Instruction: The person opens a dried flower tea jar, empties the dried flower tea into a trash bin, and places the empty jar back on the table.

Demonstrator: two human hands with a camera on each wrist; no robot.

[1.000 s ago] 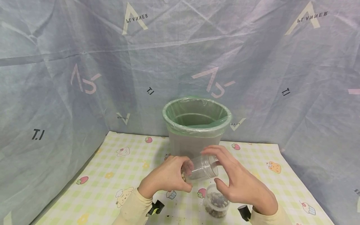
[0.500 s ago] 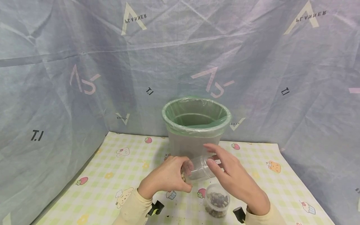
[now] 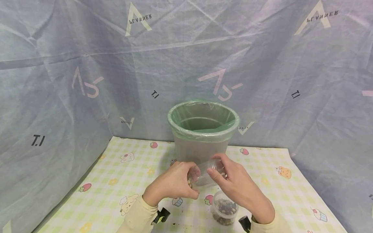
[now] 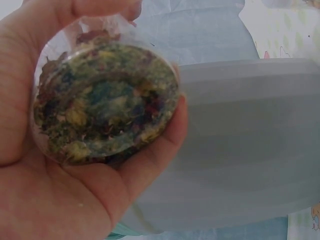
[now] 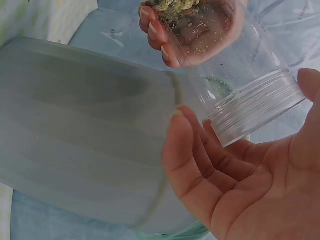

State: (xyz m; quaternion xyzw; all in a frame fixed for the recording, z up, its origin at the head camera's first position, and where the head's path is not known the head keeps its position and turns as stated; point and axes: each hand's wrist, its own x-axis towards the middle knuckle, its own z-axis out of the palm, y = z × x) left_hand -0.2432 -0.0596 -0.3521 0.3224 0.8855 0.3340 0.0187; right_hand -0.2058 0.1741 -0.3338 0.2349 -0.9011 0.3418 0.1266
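A clear jar [image 3: 203, 178] is tilted nearly on its side in front of the bin, its mouth toward the right. My left hand [image 3: 176, 181] grips the jar's base end, thumb and fingers curled round it. Dried, flower-like bits [image 4: 77, 112] of yellow, green and dark red show through the base in the left wrist view. My right hand [image 3: 240, 184] holds the ridged neck [image 5: 260, 105] at the other end, with the thumb on one side and curled fingers on the other. Below the right hand, a small clear tub [image 3: 223, 216] of greyish pebble-like bits stands on the table.
A grey bin [image 3: 201, 149] with a green liner [image 3: 204, 133] folded over its rim stands just behind the hands. Green-and-white checked cloth [image 3: 131, 174] covers the table. A few dark crumbs lie near the front. Grey-blue fabric [image 3: 262, 64] hangs round the back and sides.
My right hand was spread wide off the jar's mouth; it has moved left and drawn in round the neck. The left hand and the tub have stayed in place.
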